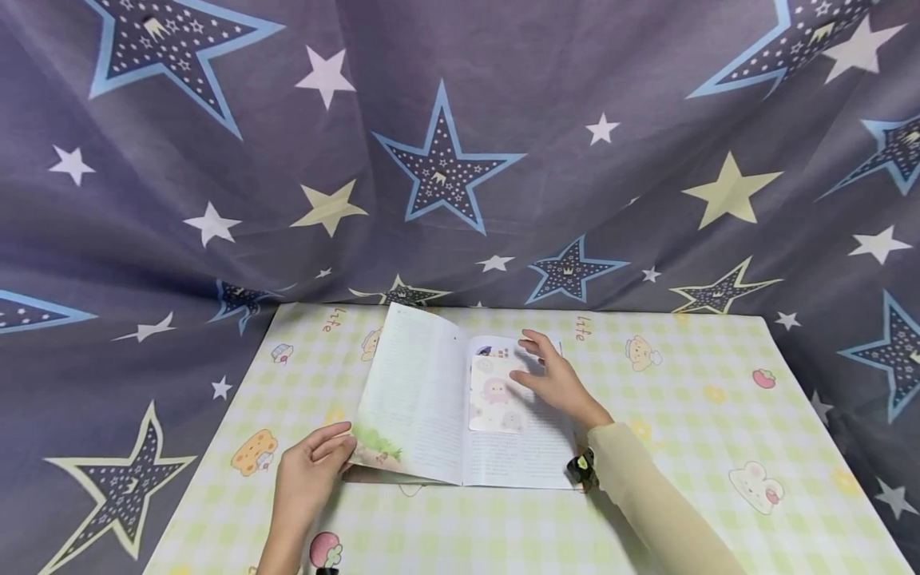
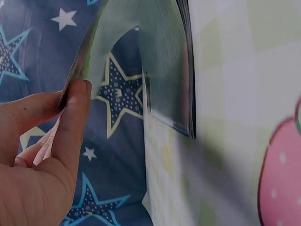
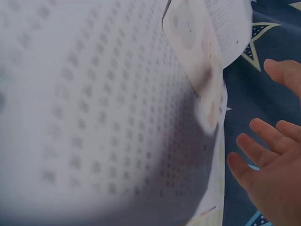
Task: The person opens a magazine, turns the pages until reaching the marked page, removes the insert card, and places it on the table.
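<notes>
An open book (image 1: 417, 383) lies on the table, its left side raised and bowed. My left hand (image 1: 309, 475) pinches the lower outer corner of that side between thumb and fingers; the left wrist view shows the pinched edge (image 2: 77, 77) close up. On the right page rests a pale card (image 1: 494, 395) with pastel cartoon figures, near the fold. My right hand (image 1: 557, 383) hovers over that page beside the card, fingers spread and holding nothing. In the right wrist view its fingers (image 3: 254, 150) stand apart from the card (image 3: 197, 52).
Under the book is a green-and-white checked tablecloth (image 1: 690, 463) with cartoon prints. A dark star-patterned curtain (image 1: 517, 263) hangs behind the table and along its sides. A dark wrist device (image 1: 582, 469) sits at the right cuff.
</notes>
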{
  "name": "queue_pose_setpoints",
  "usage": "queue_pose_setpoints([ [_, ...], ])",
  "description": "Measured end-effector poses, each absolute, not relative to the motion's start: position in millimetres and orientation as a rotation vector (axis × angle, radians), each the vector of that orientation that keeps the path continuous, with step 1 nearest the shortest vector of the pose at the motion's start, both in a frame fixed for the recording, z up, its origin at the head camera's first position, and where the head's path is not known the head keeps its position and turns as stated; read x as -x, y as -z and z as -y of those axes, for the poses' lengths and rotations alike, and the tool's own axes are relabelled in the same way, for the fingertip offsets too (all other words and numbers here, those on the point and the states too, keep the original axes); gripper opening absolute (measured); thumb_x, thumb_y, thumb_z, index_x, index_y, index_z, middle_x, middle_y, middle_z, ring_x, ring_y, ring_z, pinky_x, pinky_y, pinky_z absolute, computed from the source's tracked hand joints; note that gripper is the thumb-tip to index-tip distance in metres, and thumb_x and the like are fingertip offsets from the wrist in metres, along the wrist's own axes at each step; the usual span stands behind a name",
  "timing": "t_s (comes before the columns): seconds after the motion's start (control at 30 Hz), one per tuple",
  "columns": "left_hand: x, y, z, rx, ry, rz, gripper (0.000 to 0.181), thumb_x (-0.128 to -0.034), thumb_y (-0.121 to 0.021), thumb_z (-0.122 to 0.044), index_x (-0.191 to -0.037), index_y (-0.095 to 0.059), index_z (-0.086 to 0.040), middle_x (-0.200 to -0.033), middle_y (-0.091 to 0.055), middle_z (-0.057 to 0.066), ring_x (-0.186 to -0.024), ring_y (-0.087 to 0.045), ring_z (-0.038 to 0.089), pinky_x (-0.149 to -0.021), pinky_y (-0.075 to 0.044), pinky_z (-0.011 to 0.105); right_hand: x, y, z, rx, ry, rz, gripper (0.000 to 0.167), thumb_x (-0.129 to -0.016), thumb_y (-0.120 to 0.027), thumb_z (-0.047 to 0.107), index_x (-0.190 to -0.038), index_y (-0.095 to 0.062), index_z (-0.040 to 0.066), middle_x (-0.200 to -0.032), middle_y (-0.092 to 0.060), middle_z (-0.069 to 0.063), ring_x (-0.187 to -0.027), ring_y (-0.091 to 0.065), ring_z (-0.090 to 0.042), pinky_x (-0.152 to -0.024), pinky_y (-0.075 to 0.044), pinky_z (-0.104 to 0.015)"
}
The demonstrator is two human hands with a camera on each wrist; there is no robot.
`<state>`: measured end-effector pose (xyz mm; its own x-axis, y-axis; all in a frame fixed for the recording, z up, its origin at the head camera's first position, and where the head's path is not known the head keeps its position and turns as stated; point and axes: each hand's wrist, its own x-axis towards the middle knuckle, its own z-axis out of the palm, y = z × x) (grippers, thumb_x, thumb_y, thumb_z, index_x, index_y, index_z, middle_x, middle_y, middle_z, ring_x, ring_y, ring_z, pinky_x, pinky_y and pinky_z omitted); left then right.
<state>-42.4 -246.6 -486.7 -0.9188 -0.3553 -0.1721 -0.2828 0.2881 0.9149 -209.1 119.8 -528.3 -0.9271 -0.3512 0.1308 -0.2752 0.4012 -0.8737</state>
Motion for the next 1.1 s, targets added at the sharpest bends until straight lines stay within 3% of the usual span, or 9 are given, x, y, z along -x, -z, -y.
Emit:
queue_pose_setpoints([
  [0.2, 41, 489, 256, -0.685, 1.696, 2.5, 0.031, -0.0949, -0.072, -0.021, -0.124, -0.07, -0.009, -0.102, -0.075, 0.005, -0.088, -0.072, 0.008, -0.073, -0.058, 0.022, 217, 535, -118, 0.568, 1.457, -2.583, 0.084, -0.088, -0.079, 0.018, -0.155, -0.029, 0.008, -0.147, -0.048, -0.019, -0.139, -0.038, -0.04, -0.113, -0.03, -0.057],
  [0.5, 40, 492, 261, -0.714, 1.732, 2.45, 0.033, -0.0943, -0.071, -0.016, -0.124, -0.067, -0.002, -0.106, -0.075, 0.008, -0.089, -0.071, 0.004, -0.076, -0.056, 0.017, 220, 544, -116, 0.628, 1.19, -2.638, 0.096, -0.084, -0.082, 0.025, -0.157, -0.024, 0.003, -0.15, -0.045, -0.02, -0.143, -0.032, -0.04, -0.117, -0.023, -0.054],
  [0.73, 41, 494, 259, -0.7, 1.729, 2.449, 0.033, -0.0942, -0.071, -0.015, -0.124, -0.067, 0.0, -0.106, -0.075, 0.009, -0.092, -0.072, 0.01, -0.075, -0.056, 0.017, 217, 544, -114, 0.741, 1.072, -2.698, 0.092, -0.083, -0.083, 0.024, -0.155, -0.03, 0.0, -0.146, -0.049, -0.02, -0.139, -0.036, -0.042, -0.116, -0.026, -0.055],
  [1.1, 43, 495, 255, -0.658, 1.708, 2.459, 0.035, -0.0929, -0.074, -0.022, -0.121, -0.07, -0.003, -0.103, -0.075, 0.008, -0.088, -0.071, 0.005, -0.075, -0.054, 0.014, 216, 543, -114, 0.791, 1.072, -2.765, 0.083, -0.082, -0.083, 0.016, -0.151, -0.038, 0.002, -0.132, -0.058, -0.018, -0.126, -0.05, -0.04, -0.109, -0.037, -0.055],
])
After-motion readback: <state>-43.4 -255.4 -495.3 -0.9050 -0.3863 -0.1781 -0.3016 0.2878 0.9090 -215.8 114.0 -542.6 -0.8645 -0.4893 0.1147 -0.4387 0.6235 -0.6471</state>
